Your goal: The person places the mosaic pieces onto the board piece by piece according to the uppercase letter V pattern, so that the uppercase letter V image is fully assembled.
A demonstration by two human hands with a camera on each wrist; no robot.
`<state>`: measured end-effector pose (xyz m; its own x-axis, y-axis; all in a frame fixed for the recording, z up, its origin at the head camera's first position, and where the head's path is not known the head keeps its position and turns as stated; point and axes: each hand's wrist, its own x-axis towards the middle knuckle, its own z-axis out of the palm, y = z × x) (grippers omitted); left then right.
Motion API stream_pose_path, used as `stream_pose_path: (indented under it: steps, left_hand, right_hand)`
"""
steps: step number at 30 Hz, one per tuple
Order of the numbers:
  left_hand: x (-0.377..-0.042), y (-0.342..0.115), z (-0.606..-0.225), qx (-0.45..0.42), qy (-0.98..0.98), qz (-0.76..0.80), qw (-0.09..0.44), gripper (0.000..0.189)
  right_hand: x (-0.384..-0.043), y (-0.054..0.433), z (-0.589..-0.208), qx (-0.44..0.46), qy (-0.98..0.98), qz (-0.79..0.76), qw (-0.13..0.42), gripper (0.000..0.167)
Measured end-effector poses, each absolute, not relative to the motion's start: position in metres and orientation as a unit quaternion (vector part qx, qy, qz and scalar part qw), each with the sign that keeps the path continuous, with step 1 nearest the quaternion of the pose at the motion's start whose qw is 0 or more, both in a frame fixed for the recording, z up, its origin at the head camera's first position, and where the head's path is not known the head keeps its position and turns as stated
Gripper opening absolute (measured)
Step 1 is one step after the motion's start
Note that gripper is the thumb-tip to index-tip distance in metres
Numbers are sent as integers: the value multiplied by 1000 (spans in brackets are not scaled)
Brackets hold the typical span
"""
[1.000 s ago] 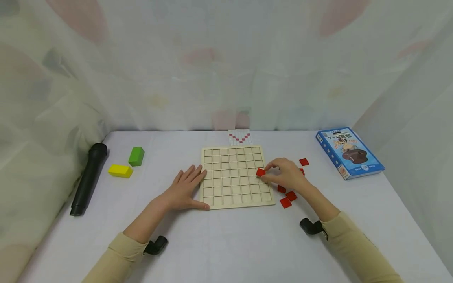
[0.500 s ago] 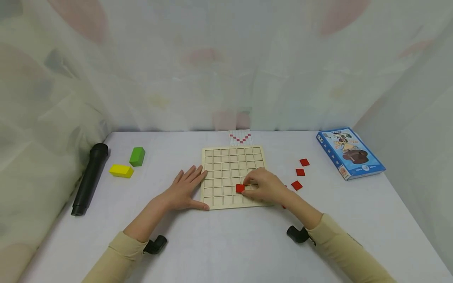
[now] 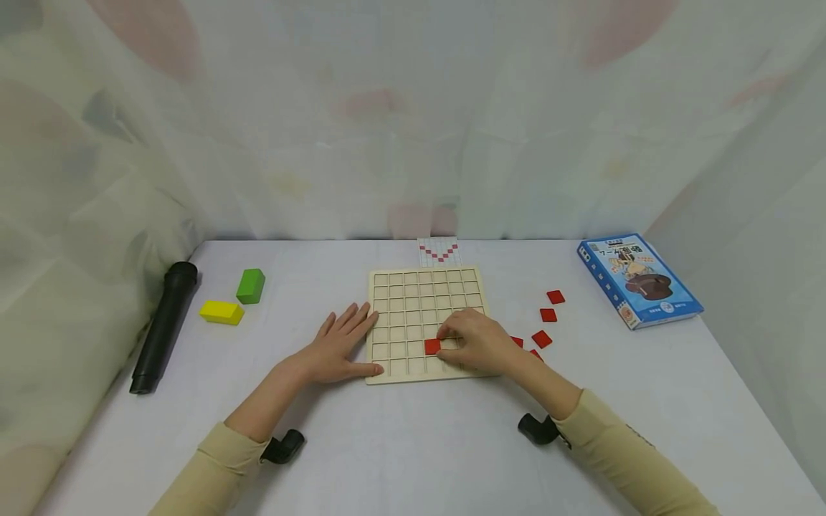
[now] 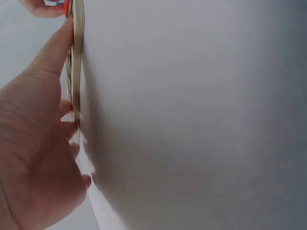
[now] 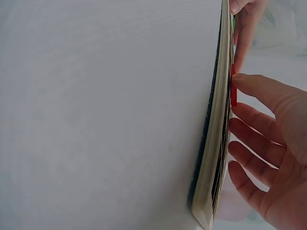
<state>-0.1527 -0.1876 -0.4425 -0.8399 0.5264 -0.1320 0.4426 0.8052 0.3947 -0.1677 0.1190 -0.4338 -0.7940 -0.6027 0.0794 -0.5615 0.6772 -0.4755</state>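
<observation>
A pale wooden grid board (image 3: 395,313) lies mid-table. My left hand (image 3: 335,349) rests against its left side with fingers spread, and the thumb touches the near left corner. Thumb and index finger of my right hand (image 3: 476,342) pinch a square red tile (image 3: 432,347) over the lower middle of the grid. From the right wrist view, the tile (image 5: 234,88) sits at the board's top face between those two fingertips. The left wrist view shows the left thumb on the board's edge (image 4: 76,52). The right hand covers the board's lower right cells.
Several loose red tiles (image 3: 548,315) lie right of the board. Behind it is a small card (image 3: 439,251) with a red V pattern. A blue box (image 3: 640,279) lies far right. Green (image 3: 250,286) and yellow (image 3: 221,312) blocks and a black tube (image 3: 164,326) are at left.
From the board's right edge, my right hand has carried the red tile left and nearer, down to a lower middle cell. My left hand has stayed in place.
</observation>
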Motion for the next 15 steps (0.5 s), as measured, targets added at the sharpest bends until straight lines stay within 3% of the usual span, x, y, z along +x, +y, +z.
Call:
stream_pose_path:
  steps: [15]
  left_hand:
    - [-154, -196, -449, 273, 936, 198, 105, 105]
  right_hand:
    - [-166, 147, -427, -270, 924, -265, 58, 17]
